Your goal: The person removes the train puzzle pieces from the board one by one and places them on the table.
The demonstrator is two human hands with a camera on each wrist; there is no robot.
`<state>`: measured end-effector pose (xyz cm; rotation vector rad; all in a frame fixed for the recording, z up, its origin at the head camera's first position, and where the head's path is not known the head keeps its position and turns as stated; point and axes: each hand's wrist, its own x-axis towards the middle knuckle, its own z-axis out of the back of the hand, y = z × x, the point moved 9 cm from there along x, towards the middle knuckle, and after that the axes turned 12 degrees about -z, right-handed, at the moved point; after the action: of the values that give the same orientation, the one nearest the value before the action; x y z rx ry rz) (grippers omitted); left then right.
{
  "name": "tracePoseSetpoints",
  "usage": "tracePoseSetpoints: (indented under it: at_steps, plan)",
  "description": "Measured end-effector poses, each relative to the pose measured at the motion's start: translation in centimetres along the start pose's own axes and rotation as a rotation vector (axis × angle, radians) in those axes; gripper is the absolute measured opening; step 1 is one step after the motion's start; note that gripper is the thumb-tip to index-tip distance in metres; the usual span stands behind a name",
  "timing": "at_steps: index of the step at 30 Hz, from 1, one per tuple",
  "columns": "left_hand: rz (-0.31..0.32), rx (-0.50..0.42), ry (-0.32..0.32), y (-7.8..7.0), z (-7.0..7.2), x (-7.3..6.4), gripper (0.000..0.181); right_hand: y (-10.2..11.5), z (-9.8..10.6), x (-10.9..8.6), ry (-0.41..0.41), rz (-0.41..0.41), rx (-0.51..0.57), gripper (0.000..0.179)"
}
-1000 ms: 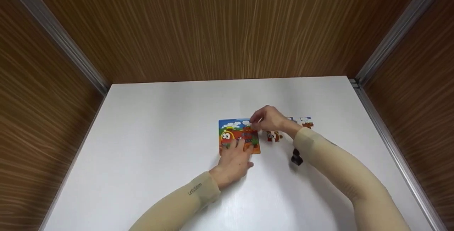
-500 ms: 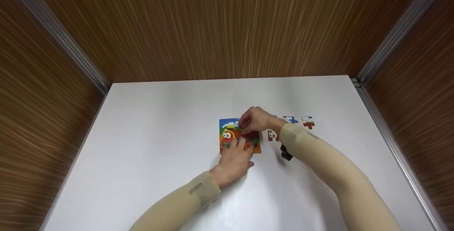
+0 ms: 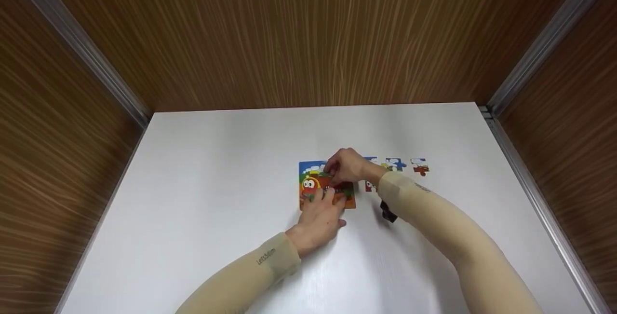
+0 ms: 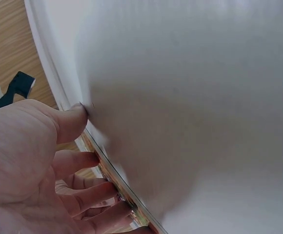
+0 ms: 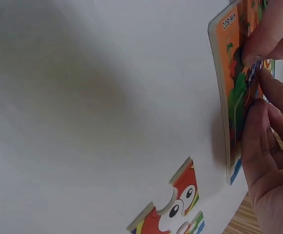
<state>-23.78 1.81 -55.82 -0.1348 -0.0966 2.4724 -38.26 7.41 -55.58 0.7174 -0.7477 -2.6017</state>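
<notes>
A colourful jigsaw board with a red cartoon train lies on the white table. My left hand rests on its near part, fingers spread and fairly straight; the left wrist view shows those fingertips along the board's edge. Over the upper right of the board, my right hand has thumb and fingers bent together at what looks like a puzzle piece, mostly hidden by the fingers. In the right wrist view, both hands' fingertips nearly meet on the board. A loose eyed piece lies beside it.
Several loose puzzle pieces lie right of the board, among them a cloud piece and a red-and-white piece. A black device hangs under the right wrist. Wood-grain panels enclose the table's back and sides.
My right hand has moved left and slightly down over the board, its fingers staying bent together. Pieces formerly behind its wrist now show. My left hand has held its place on the board.
</notes>
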Motion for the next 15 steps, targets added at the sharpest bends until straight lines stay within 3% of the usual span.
tracePoseSetpoints:
  at_steps: [5,15]
  plan:
    - [-0.001,0.003,-0.018,0.03,-0.01,-0.07,0.063,0.09,-0.13,0.22,0.003,0.004,0.009,0.031]
    - [-0.003,0.009,-0.015,0.0,-0.19,0.08,0.065,-0.64,-0.15,0.63,-0.001,-0.087,0.105,0.021]
